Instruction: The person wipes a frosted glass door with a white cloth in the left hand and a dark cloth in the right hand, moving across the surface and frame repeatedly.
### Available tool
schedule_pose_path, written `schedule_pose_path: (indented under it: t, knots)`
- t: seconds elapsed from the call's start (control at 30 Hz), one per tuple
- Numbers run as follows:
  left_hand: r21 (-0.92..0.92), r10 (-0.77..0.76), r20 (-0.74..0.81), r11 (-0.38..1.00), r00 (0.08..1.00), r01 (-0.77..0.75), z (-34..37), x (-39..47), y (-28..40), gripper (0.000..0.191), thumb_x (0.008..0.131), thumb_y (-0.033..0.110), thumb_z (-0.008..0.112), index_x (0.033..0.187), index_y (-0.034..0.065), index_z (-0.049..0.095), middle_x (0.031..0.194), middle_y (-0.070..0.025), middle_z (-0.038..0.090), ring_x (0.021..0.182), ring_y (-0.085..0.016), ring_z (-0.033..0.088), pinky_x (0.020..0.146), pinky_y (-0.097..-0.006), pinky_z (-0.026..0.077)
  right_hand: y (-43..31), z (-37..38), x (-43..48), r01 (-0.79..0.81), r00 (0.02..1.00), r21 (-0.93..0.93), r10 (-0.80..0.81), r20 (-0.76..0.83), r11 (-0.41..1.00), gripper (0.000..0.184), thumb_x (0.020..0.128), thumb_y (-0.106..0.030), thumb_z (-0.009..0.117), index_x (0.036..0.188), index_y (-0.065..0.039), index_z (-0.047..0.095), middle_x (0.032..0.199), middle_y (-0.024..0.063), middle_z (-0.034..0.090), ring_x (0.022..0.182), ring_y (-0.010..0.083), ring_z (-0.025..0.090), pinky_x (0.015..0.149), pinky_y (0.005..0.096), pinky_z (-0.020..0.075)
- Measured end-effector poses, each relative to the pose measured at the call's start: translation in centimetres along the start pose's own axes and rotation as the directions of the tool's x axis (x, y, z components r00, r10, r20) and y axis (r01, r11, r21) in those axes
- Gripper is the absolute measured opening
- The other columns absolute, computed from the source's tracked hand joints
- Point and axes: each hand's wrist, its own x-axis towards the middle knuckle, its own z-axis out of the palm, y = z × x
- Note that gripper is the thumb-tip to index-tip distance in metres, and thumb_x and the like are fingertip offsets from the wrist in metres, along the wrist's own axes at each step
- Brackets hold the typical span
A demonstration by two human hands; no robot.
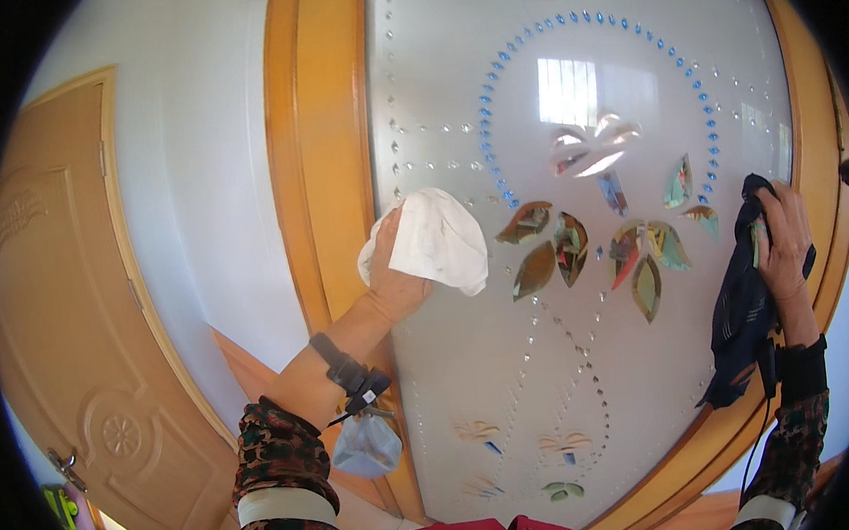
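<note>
A frosted glass panel (458,349) in a wooden frame (331,140) fills the view before me, decorated with clear and blue gems and mirrored leaf shapes. My left hand (395,288) holds a folded white cloth (441,239) against the left side of the glass. Part of that hand is hidden under the cloth. Over at the right edge of the panel, my right hand (785,242) grips a dark navy cloth (740,313), which hangs down along the frame. A bit of patterned, light green material shows between that cloth and the fingers.
Left of the panel is a white wall (225,167), then a light wooden door (73,283) with a metal lever handle (66,469). A pale blue plastic bag (366,446) hangs low by the frame. A bright green object (61,507) sits at the lower left.
</note>
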Motion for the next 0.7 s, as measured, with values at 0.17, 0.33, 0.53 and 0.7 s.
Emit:
schedule_pose_path:
  t: [0.17, 0.33, 0.53, 0.7]
  knots:
    - [0.101, 0.025, -0.060, 0.995, 0.998, -0.019, -0.1, 3.5, -3.3, 0.054, 0.076, 0.008, 0.070, 0.127, -0.0027, 0.056, 0.129, -0.0235, 0.056, 0.120, -0.046, 0.050, 0.102, -0.0519, 0.041, -0.4, -0.1, 0.1, -0.031, 0.999, 0.030, 0.030, 0.012, 0.999, 0.032, 0.074, 0.002, 0.059, 0.106, 0.002, 0.063, 0.112, 0.0229, 0.059, 0.103, 0.0417, 0.059, 0.091, 0.0448, 0.0484]
    - [0.315, 0.084, -0.133, 0.948, 0.988, -0.038, 0.4, 10.0, -6.0, 0.042, 0.076, -0.002, 0.061, 0.118, -0.0030, 0.062, 0.124, -0.0221, 0.061, 0.117, -0.044, 0.053, 0.101, -0.0519, 0.040, -1.0, -0.5, 0.4, -0.032, 0.999, 0.027, 0.032, -0.010, 0.999, 0.032, 0.070, 0.004, 0.059, 0.102, 0.004, 0.063, 0.109, 0.0229, 0.058, 0.101, 0.0416, 0.058, 0.088, 0.0455, 0.0484]
    - [0.487, -0.053, -0.170, 0.864, 0.984, 0.131, 0.0, 19.0, -7.7, 0.035, 0.080, -0.001, 0.057, 0.114, -0.0011, 0.062, 0.115, -0.0213, 0.063, 0.108, -0.039, 0.053, 0.093, -0.0500, 0.039, -1.6, -0.8, 0.9, -0.038, 0.999, 0.033, 0.038, -0.009, 0.999, 0.031, 0.069, 0.003, 0.058, 0.100, 0.004, 0.061, 0.108, 0.0234, 0.057, 0.099, 0.0419, 0.058, 0.086, 0.0458, 0.0488]
    - [0.273, 0.036, -0.325, 0.960, 0.945, 0.058, 0.5, 20.1, -8.0, 0.031, 0.084, 0.001, 0.057, 0.115, 0.0010, 0.063, 0.109, -0.0152, 0.064, 0.101, -0.035, 0.052, 0.091, -0.0492, 0.038, -1.6, -1.0, 0.9, -0.053, 0.998, 0.016, 0.053, 0.023, 0.998, 0.027, 0.074, 0.000, 0.055, 0.100, 0.004, 0.061, 0.108, 0.0238, 0.057, 0.100, 0.0432, 0.058, 0.087, 0.0454, 0.0488]
